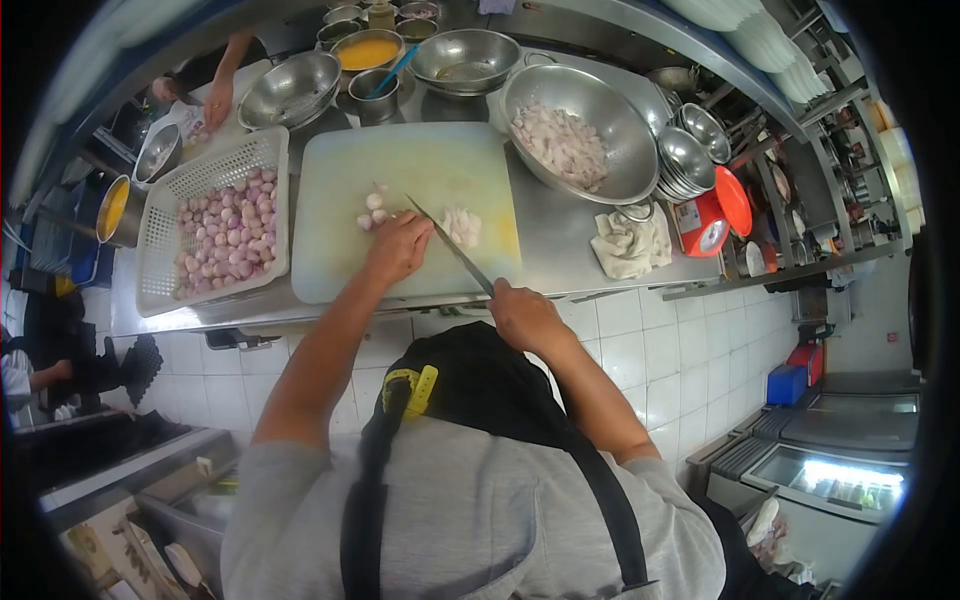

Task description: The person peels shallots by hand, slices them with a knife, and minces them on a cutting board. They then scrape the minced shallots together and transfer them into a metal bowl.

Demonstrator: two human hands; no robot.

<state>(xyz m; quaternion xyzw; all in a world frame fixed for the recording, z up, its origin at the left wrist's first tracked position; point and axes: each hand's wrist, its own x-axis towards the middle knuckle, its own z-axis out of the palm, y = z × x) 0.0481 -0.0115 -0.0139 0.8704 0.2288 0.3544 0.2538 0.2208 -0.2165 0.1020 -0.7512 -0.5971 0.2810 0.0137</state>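
My right hand [525,316] is closed round the handle of a kitchen knife [460,254], whose blade slants up and left over the cutting board [340,185]. Beside the blade, my left hand [399,248] is on the board with fingers curled down; whatever they pinch is hidden. A few whole peeled shallots [375,208] lie just beyond the left hand. To the right of the blade is a small pile of chopped shallot [461,227]. At the left stands a white plastic basket [157,228] holding many peeled shallots [232,232].
A steel bowl [637,120] of cut shallots stands right of the board, near a crumpled cloth [632,242] and a red scale [702,222]. Behind the board are steel bowls [466,58] and a pot of orange liquid [368,52]. Another person's hand [218,103] shows at upper left.
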